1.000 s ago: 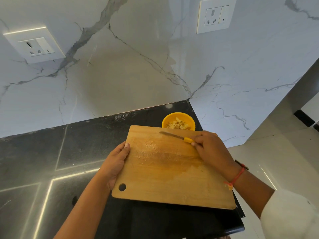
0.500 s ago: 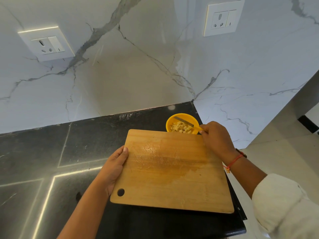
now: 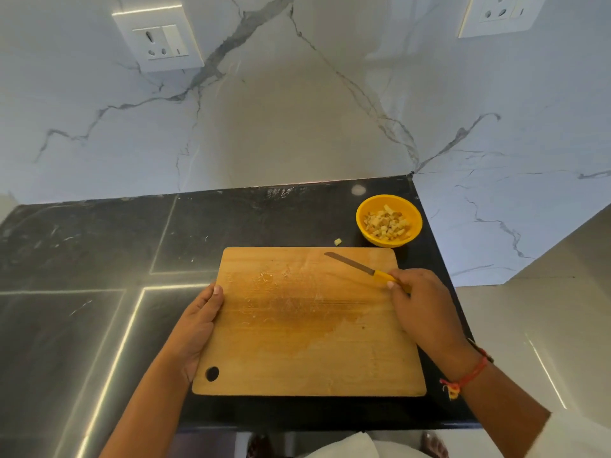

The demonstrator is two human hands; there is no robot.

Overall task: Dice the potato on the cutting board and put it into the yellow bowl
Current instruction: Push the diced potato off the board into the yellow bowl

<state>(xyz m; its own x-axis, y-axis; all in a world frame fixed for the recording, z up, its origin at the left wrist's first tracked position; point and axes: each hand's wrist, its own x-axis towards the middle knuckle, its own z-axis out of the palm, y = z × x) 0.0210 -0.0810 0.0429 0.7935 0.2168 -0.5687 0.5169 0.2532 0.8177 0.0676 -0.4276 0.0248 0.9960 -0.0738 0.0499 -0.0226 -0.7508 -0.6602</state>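
Observation:
The wooden cutting board [image 3: 307,342] lies flat on the black counter, its surface damp and bare of potato. My left hand [image 3: 198,322] grips its left edge. My right hand [image 3: 423,305] rests on the board's right side, closed on the yellow handle of a small knife [image 3: 357,266] whose blade points up and left over the board. The yellow bowl [image 3: 367,231] stands just past the board's far right corner and holds diced potato [image 3: 386,223]. One stray potato cube [image 3: 337,241] lies on the counter between board and bowl.
The black stone counter [image 3: 99,259] stretches to the left. A white marble wall rises behind it with a socket [image 3: 158,41] at upper left and another [image 3: 496,13] at upper right. The counter ends just right of the bowl.
The board, tipped towards the bowl before, now lies flat and apart from it. My right hand brought the knife back from over the bowl to the board's right side.

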